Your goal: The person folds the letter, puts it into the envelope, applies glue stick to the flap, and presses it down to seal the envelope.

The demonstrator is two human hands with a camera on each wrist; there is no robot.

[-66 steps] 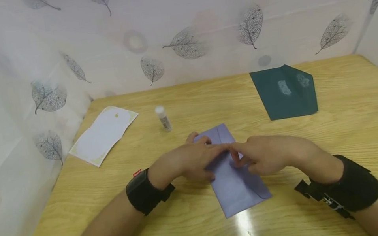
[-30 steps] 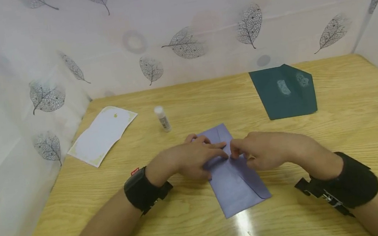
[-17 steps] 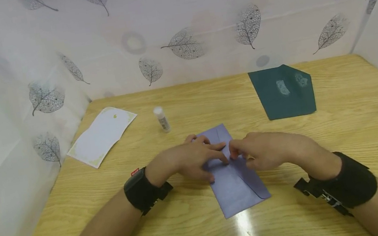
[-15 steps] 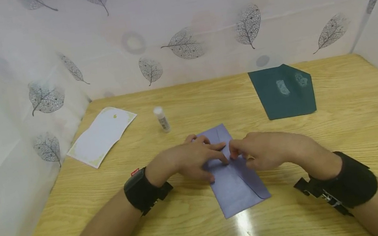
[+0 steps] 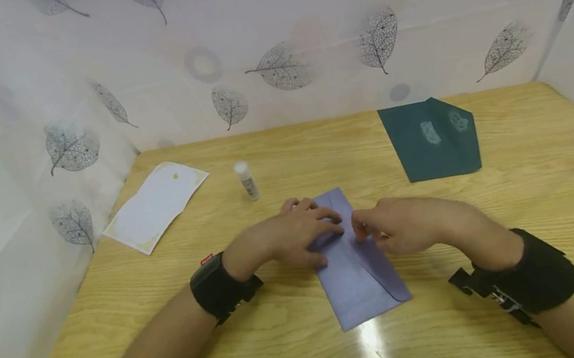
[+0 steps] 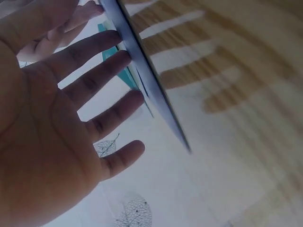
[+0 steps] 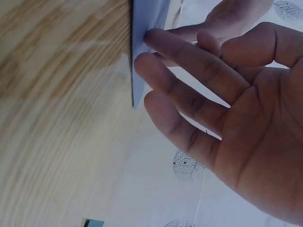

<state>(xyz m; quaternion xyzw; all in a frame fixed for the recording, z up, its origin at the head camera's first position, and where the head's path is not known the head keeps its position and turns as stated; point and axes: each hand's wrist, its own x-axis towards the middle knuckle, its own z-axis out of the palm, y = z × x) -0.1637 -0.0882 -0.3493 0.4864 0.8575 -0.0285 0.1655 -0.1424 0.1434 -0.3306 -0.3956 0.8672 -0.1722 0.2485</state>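
Observation:
A purple envelope (image 5: 358,290) lies slanted on the wooden table, its flap folded over along the right side. My left hand (image 5: 302,234) rests on the envelope's left half, fingers spread and thumb near its left edge. In the left wrist view the fingertips (image 6: 124,56) meet the envelope's face. My right hand (image 5: 407,225) is at the flap's middle, fingers bent downward with the tips on the paper. The right wrist view shows these fingers (image 7: 189,99) loosely bent, grasping nothing, close against the envelope (image 7: 142,71).
Behind the left hand stands a glue stick (image 5: 247,181). A white card (image 5: 157,205) with a gold border lies at the left. Toward the back right lies a dark green envelope (image 5: 432,145) with two whitish patches. Leaf-patterned curtain (image 5: 283,64) surrounds the table.
Both index fingers, touching each other at first, have come apart. The left fingers slid down the envelope, then drew back up slightly. The right hand has risen a little. The envelope stayed put.

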